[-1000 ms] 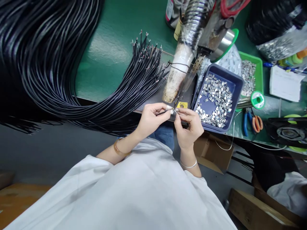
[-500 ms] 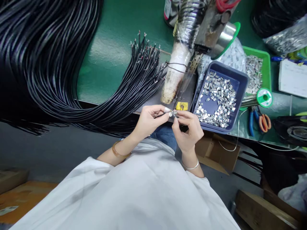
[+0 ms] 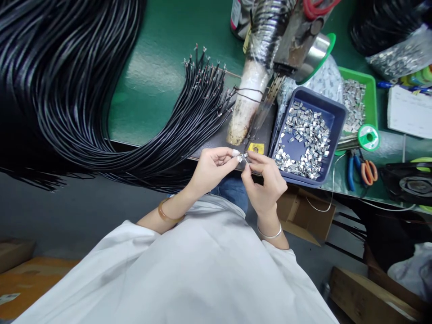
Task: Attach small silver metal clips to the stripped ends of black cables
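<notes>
My left hand (image 3: 214,170) is closed in a pinch, thumb against the first fingers, with white covering at its fingertips. Between the fingertips of both hands shows a small shiny metal connector (image 3: 244,155). From the other side my right hand (image 3: 266,182) pinches at it with thumb and forefinger; a thin sliver by these fingertips is too small to name. Left of the hands, a thick bundle of black cables (image 3: 162,150) fans out to stripped ends. Close by on the right, a dark blue tray (image 3: 339,135) holds many small metal shells (image 3: 308,144).
A soot-stained, plastic-wrapped duct (image 3: 248,103) reaches down over the bench just beyond my hands. A yellow sponge (image 3: 258,148) lies below it. To the right are a green tray (image 3: 371,96), a solder spool (image 3: 368,137) and pliers (image 3: 367,171). Below the bench stands an open carton (image 3: 305,216).
The metal connector has turned slightly between my fingertips, and the short black cable in my left fingers is less visible. Both hands stay in nearly the same place. The view has shifted slightly.
</notes>
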`<state>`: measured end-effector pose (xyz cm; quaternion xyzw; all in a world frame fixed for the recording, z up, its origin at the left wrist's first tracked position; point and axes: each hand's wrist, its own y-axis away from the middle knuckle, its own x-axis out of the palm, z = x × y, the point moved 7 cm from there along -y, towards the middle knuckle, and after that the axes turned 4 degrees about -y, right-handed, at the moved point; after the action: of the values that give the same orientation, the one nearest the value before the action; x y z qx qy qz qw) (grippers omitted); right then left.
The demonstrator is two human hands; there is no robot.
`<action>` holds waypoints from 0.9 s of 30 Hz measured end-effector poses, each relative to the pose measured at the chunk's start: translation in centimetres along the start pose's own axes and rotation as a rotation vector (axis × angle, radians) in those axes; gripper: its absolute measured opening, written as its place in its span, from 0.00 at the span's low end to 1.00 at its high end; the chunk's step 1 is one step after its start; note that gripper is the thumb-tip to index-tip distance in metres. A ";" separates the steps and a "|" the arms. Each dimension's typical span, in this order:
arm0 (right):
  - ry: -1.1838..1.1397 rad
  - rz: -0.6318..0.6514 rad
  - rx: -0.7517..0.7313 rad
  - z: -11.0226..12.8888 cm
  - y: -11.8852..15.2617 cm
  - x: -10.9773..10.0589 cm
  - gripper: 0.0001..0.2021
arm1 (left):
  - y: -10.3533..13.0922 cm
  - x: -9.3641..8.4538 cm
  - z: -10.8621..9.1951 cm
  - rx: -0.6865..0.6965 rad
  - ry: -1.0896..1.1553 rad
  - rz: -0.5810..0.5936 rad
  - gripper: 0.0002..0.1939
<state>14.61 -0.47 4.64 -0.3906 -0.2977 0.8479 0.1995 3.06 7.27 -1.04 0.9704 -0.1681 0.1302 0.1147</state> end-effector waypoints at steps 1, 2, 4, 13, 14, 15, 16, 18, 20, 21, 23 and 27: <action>0.002 0.004 0.004 0.0 -0.1 -0.1 0.09 | 0.0 0.0 -0.2 0.016 -0.011 0.001 0.10; 0.001 0.007 0.006 0.1 -0.2 -0.1 0.09 | 0.0 0.1 -0.4 0.035 -0.022 0.005 0.10; -0.007 0.010 0.013 0.2 -0.3 -0.2 0.09 | 0.1 0.2 -0.8 0.074 -0.046 0.018 0.09; -0.017 0.026 0.026 0.5 -0.7 -0.4 0.09 | 0.3 0.2 -1.8 0.183 -0.145 0.003 0.03; -0.016 0.027 0.023 0.5 -0.8 -0.4 0.09 | 0.3 0.1 -1.8 0.190 -0.149 0.002 0.03; -0.015 0.030 0.019 0.6 -0.9 -0.4 0.09 | 0.3 0.1 -1.8 0.197 -0.157 0.002 0.03; -0.012 0.033 0.014 0.6 -0.9 -0.4 0.09 | 0.4 0.0 -1.8 0.204 -0.171 0.003 0.03; -0.005 0.045 0.003 0.7 -1.0 -0.3 0.09 | 0.4 -0.2 -1.6 0.213 -0.225 0.001 0.04; -0.001 0.056 -0.005 0.8 -1.1 -0.1 0.09 | 0.4 -0.4 -1.4 0.215 -0.301 -0.002 0.04; -0.001 0.062 -0.007 0.8 -1.1 0.0 0.09 | 0.4 -0.5 -1.4 0.214 -0.336 0.001 0.04; -0.012 0.080 -0.009 0.7 -1.1 0.2 0.09 | 0.5 -0.5 -1.2 0.207 -0.390 0.020 0.05; -0.043 0.088 0.049 -0.3 -0.5 -1.1 0.06 | 1.1 -0.1 -1.0 0.189 -0.523 0.167 0.07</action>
<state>15.58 -0.59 5.43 -0.3798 -0.2635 0.8712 0.1653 2.39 6.56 0.09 0.9602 -0.2586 -0.1002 -0.0345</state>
